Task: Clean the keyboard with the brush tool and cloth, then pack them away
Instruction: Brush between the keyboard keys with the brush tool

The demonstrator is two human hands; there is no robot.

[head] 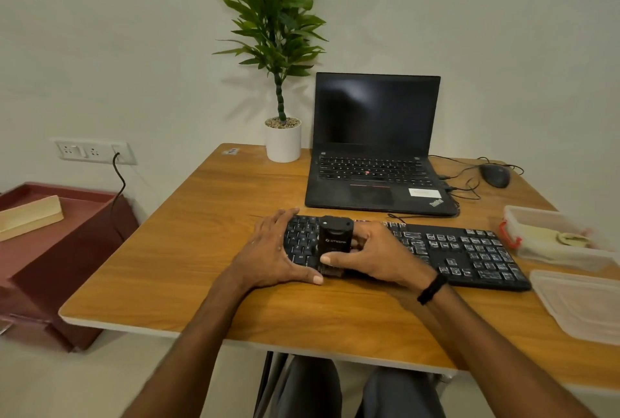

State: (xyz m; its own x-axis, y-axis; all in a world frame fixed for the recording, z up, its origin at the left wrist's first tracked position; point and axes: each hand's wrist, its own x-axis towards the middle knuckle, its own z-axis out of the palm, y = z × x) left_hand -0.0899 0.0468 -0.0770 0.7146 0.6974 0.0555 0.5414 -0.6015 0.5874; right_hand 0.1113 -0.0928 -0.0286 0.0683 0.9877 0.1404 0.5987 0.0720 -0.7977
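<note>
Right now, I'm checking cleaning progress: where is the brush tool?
In the head view, the brush tool stands on the left end of the keyboard, gripped by the right hand, with the left hand beside it.

Only one cam here, head-mounted, wide-angle. Looks fwd + down from the seated person's side of the surface (188, 216), facing the back wall (100, 48). Pretty close in: keyboard (469, 256) sits mid-frame, forearms (208, 327) fill the bottom, lines bend near the edges.
</note>
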